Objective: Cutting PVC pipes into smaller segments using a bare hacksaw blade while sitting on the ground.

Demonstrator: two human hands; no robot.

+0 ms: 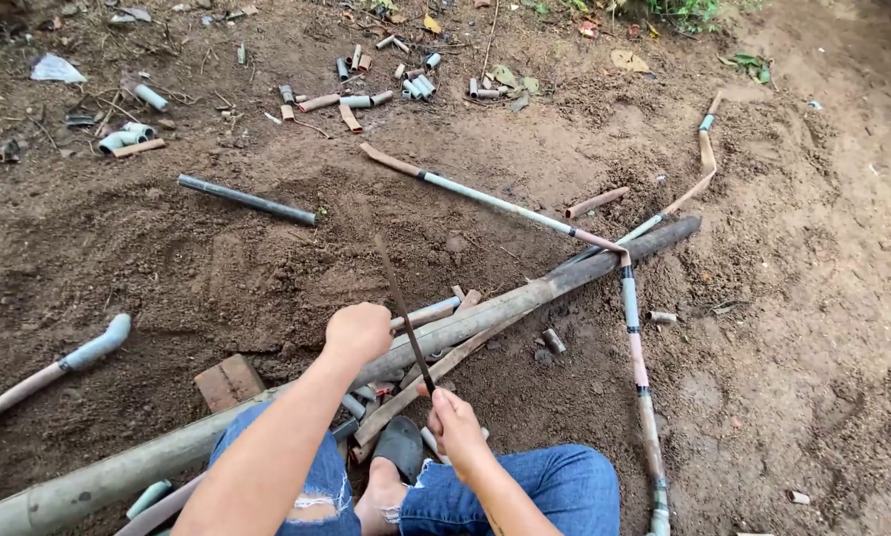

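Blade point(402, 310) first: we hold a thin dark saw blade, long and flat, running on a slant from upper left, well above the hands, down to lower right. Our right hand point(455, 425) pinches its near, lower end with the fingers closed round it. Our left hand point(358, 333) is curled into a fist beside the blade's middle, just to its left; we cannot tell whether it grips the blade or presses on the pole point(485, 310) beneath. So the right hand is nearer the blade's end, the left nearer its span.

That pole is long, round and grey-brown, mud-streaked, lying across us from lower left to upper right, and the blade crosses it. Short pipe offcuts point(555, 340) lie close by on the soil. Our foot in a dark sandal point(400, 446) sits below the hands, between knees in torn blue jeans point(555, 488). A thin banded pipe point(636, 347) runs down on the right. A brick point(227, 381) rests at left, a curved grey pipe point(88, 351) farther left, a dark tube point(247, 200) beyond. Cut pieces point(386, 84) litter the loose brown earth up top.
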